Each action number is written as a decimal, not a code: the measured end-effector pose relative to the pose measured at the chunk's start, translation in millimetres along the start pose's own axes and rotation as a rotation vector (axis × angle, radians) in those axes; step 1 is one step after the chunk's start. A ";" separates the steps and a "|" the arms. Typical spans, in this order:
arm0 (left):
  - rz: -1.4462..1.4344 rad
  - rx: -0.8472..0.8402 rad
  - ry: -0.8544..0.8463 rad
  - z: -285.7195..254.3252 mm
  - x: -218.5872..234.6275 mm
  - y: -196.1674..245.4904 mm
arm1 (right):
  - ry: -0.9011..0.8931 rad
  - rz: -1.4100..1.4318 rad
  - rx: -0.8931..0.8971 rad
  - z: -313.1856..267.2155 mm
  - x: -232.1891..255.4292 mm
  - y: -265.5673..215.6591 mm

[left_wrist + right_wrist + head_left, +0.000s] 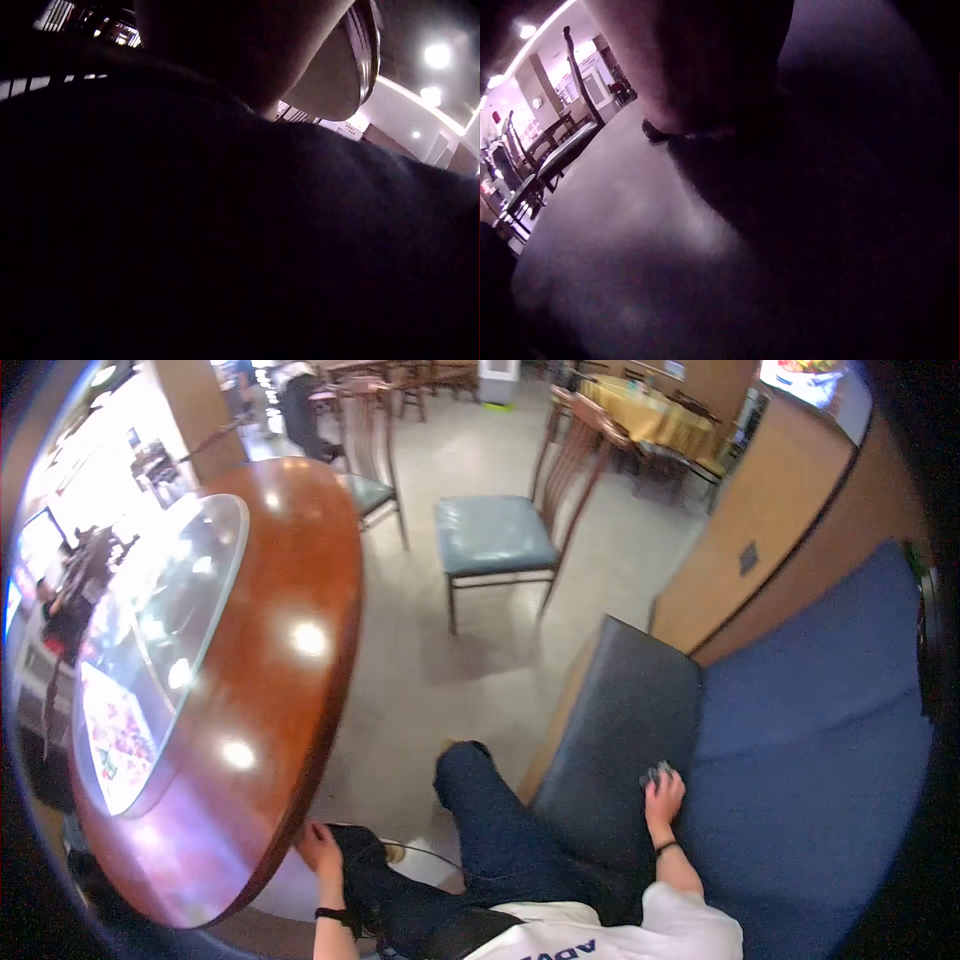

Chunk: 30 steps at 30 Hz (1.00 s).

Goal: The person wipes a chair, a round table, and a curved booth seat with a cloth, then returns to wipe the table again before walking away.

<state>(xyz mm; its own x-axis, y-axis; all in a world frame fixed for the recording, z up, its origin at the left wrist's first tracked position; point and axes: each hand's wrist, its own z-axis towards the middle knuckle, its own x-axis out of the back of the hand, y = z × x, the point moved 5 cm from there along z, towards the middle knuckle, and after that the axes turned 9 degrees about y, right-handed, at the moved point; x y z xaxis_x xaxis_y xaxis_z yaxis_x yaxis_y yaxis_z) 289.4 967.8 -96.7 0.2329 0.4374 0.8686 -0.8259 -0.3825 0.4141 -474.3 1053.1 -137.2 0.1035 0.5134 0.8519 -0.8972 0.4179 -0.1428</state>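
Observation:
My left hand (320, 848) is low beside the rim of the round wooden table (290, 575), over the dark trouser leg (385, 885). Its fingers are loosely bent, with no object showing in them. Dark cloth (247, 240) fills most of the left wrist view below that hand. On the black bench seat (630, 710), close to the blue backrest, rests my right hand (663, 800). A small dark object (655, 772) with greyish spots sits at its fingertips, partly covered by them; its kind cannot be made out. The right wrist view is mostly shadow, with the hand (697, 67) over the seat.
A glass turntable (165, 630) lies on the table, with a bright picture below it. Ahead stands a chair (495, 535) with a pale blue-grey seat; another chair (370, 490) is by the table. A wooden partition (770, 530) rises past the bench, beside the blue backrest (800, 730).

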 end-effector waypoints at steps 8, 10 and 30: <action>0.018 -0.085 -0.036 7.4 -9.4 -4.1 | 0.191 -0.071 -0.175 159.9 -88.6 -22.0; 0.007 -0.011 0.025 8.5 -5.1 9.2 | 0.132 0.099 0.080 185.6 -105.2 -88.1; 0.178 0.045 -0.106 24.8 -16.0 31.8 | -0.025 -0.209 -0.209 275.5 -163.6 107.7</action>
<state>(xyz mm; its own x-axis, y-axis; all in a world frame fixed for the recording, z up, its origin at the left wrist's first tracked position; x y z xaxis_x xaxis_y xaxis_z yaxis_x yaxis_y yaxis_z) 272.1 928.4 -90.6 0.1396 0.2727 0.9519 -0.8359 -0.4828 0.2609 -706.2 807.6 -153.1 0.2641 0.3827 0.8853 -0.7492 0.6595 -0.0616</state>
